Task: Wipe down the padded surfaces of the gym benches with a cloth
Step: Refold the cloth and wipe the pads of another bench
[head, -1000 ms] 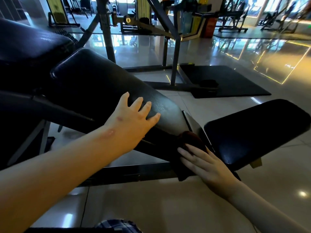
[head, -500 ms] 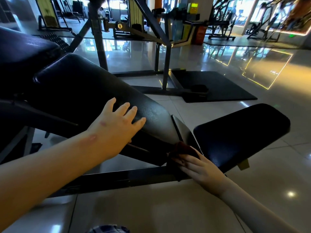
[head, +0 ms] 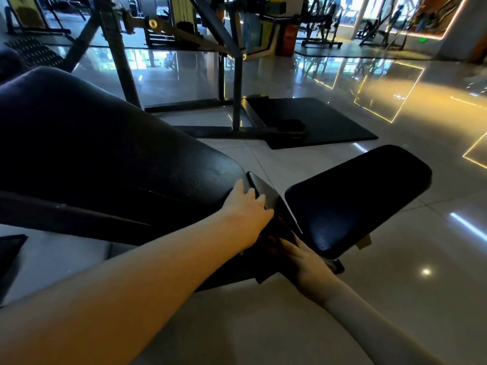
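Observation:
A black incline bench fills the view, its long back pad (head: 118,159) on the left and its seat pad (head: 355,196) on the right. A dark metal plate (head: 266,191) sits in the gap between them. My left hand (head: 245,214) rests on the lower end of the back pad, with its fingers straight and reaching to the plate. Just below it, in shadow, my right hand (head: 305,262) presses a dark brown cloth (head: 276,235) against the frame under the gap. My left hand hides part of the cloth.
A steel rack frame (head: 237,101) stands behind the bench on a black floor mat (head: 316,122). Glossy tiled floor (head: 395,285) surrounds the bench. More gym machines (head: 321,27) stand far back. A dark object (head: 10,254) lies at the left edge.
My left hand has slid down the back pad to its lower end by the gap. My right hand and the cloth have stayed under the gap, now partly covered by the left hand.

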`<state>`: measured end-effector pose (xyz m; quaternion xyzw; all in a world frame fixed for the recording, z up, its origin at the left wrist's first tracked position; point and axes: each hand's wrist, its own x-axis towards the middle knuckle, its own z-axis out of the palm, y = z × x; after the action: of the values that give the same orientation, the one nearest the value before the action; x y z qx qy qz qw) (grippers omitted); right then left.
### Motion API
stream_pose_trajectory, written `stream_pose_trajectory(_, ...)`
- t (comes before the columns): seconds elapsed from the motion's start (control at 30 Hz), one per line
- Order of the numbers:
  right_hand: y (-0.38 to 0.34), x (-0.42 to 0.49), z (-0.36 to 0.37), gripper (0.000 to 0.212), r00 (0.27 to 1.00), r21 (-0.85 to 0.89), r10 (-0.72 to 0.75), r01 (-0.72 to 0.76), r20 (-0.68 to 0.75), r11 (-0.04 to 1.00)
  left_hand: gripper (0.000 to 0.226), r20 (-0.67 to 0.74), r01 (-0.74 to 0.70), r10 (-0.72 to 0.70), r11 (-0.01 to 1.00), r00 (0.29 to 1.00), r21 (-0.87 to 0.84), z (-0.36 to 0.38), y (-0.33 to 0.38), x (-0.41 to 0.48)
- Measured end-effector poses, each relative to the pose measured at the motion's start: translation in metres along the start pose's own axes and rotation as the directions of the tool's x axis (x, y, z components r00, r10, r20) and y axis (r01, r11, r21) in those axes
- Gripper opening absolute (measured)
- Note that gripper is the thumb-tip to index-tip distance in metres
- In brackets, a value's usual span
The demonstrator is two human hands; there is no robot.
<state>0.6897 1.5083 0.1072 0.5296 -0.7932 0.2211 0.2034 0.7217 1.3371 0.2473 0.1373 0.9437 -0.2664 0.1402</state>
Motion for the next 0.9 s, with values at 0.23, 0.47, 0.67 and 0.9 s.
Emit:
stream_pose_trajectory(0.23,0.005,-0.016,0.008,0.042,0.999,0.004,0.037,-0.037,0.004,0.999,0.105,0.09,-0.043,0.044,0.999,0.995,-0.009,0.004,-0.001,0.019)
stream_pose_trajectory(0.47,0.025,-0.049,0.01,0.042,0.999,-0.124,0.033,-0.034,-0.005,0.992,0.1,0.084,-0.053,0.051,0.998,0.995,0.019,0.005,-0.002,0.02)
stream_pose_trajectory(0.67,0.038,-0.068,0.013,0.036,0.996,-0.154,0.053,-0.041,0.075,0.987,0.104,0.091,-0.041,0.037,0.998,0.995,0.045,0.008,-0.002,0.021)
stream_pose_trajectory(0.9,0.029,-0.093,0.007,0.035,0.996,-0.265,0.064,-0.044,0.067,0.963,0.106,0.076,-0.044,0.039,0.997,0.996,0.068,0.009,0.002,0.023)
